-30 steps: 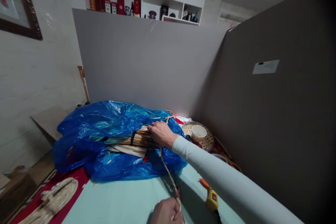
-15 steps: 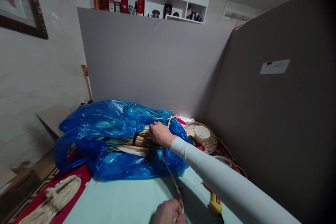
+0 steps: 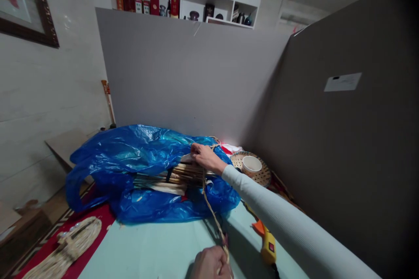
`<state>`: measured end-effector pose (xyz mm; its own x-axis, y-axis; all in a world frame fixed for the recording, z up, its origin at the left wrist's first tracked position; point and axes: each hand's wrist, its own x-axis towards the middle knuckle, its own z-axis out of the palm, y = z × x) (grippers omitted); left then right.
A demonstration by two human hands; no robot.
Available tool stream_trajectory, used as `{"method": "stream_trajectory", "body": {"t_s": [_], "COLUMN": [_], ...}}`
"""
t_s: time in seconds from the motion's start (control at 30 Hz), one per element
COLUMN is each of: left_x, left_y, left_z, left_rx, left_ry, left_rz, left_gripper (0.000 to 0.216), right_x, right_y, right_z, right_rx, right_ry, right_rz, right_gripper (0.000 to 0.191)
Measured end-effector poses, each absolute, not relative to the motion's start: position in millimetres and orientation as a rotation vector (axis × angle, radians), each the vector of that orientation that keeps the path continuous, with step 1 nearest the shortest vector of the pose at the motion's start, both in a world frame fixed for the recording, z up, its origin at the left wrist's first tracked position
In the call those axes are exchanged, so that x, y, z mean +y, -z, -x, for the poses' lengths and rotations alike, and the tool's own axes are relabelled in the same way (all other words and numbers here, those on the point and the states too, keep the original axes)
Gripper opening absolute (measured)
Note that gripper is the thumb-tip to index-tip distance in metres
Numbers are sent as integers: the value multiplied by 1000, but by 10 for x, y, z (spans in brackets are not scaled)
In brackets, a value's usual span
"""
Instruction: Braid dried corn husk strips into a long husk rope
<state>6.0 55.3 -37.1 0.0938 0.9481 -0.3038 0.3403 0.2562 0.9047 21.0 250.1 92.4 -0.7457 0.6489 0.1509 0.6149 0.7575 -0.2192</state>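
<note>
At the lower edge of the view, my left hand (image 3: 212,263) is closed around a braided straw cord (image 3: 212,213), which runs up toward the blue bag. My right hand (image 3: 207,158) reaches in from the right, its fingertips pinching a pale dried strip (image 3: 186,158) at the top of a bundle of dried plant strips (image 3: 178,179). A dark band wraps the bundle, whose left part looks greenish. The bundle lies in the mouth of a crumpled blue plastic bag (image 3: 131,144).
A yellow hot glue gun (image 3: 269,246) with an orange tip lies under my right forearm. Behind it, a woven basket (image 3: 263,178) holds a white bowl (image 3: 252,165). A woven straw piece with beads (image 3: 78,235) lies on red cloth at left. Grey partitions (image 3: 193,74) stand behind and right.
My right hand has shifted slightly up and right along the bundle, with its fingers now on a pale strip. My left hand stays almost in place with the cord.
</note>
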Motion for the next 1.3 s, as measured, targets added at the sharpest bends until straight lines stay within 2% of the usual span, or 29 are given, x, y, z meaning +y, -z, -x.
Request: {"method": "stream_trajectory", "body": {"t_s": [0.33, 0.5, 0.63, 0.77, 0.9, 0.97, 1.13, 1.3], "left_x": [521, 502, 497, 453, 397, 371, 269, 201], "left_y": [346, 330, 286, 186, 76, 49, 58, 68], "left_z": [-80, -75, -81, -58, -41, -63, -133, -144], "left_rx": [1492, 1495, 1455, 1401, 1368, 1384, 1455, 1500], "left_ry": [-731, -778, -850, -906, -944, -978, -1010, -1064], "left_rz": [-1273, -1268, -1270, -1272, -1268, -1244, -1105, -1026], "left_gripper": [7, 11, 19, 30, 33, 31, 35, 40], "right_x": [2549, 2531, 2249, 1729, 1247, 1089, 884, 771], "right_y": [-918, -1199, -1459, -1443, -1116, -899, -455, -274], "right_z": [-469, -726, -1126, -1615, -2024, -2161, -2227, -2129], "right_rx": [-2468, -2151, -1892, -1934, -1810, -1741, -1739, -1808], "right_ry": [-111, -115, -166, -426, -1111, -1322, -1566, -1586], "right_rz": [1092, 1101, 1060, 995, 860, 870, 974, 953], "right_gripper": [33, 16, 27, 26, 20, 21, 24, 20]}}
